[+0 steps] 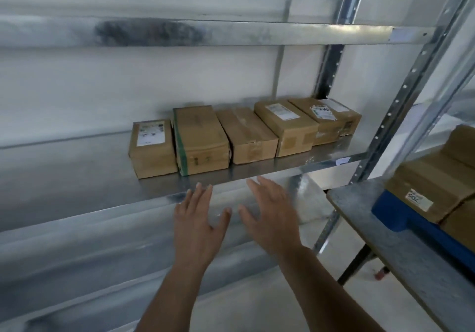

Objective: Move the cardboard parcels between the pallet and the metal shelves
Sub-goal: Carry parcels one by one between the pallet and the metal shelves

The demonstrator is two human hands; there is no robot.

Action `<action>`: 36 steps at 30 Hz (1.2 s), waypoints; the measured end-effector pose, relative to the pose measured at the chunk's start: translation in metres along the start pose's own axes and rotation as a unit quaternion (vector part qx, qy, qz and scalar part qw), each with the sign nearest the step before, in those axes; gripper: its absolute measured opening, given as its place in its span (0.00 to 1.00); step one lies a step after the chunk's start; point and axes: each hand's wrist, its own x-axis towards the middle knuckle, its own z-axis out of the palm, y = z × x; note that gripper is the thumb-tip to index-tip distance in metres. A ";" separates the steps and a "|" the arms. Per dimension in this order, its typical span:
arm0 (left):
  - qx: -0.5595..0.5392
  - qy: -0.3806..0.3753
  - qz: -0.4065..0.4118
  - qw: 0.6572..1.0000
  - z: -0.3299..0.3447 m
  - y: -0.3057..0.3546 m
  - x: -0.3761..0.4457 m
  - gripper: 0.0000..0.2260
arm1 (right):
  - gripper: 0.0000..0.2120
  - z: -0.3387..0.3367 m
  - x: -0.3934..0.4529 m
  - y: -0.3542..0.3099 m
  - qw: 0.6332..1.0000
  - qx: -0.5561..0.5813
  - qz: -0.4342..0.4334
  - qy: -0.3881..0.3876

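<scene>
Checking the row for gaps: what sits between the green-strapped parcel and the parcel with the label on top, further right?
One plain taped parcel, shown in the head view.

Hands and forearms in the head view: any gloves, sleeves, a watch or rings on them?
Both the left hand and the right hand are bare: no gloves. No sleeves cover the forearms as far as the picture shows. No watch, wristband or rings visible.

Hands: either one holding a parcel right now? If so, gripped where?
Nothing held. The left hand and right hand are both open with fingers spread, in front of the shelf edge, short of the parcels.
</scene>
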 end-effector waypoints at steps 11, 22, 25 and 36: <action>0.014 0.049 -0.081 0.995 -0.017 -0.050 0.068 0.28 | 0.27 0.055 0.089 -0.028 0.994 0.067 -0.063 -0.060; -0.029 0.033 -0.123 0.991 -0.055 -0.138 0.115 0.29 | 0.26 0.121 0.137 -0.099 0.994 0.052 -0.063 -0.069; -0.043 0.018 -0.120 0.992 -0.064 -0.160 0.135 0.29 | 0.27 0.138 0.155 -0.115 0.995 0.014 -0.053 -0.079; -0.158 -0.063 -0.153 0.974 -0.063 -0.205 0.183 0.25 | 0.25 0.176 0.195 -0.140 0.992 -0.069 -0.003 -0.102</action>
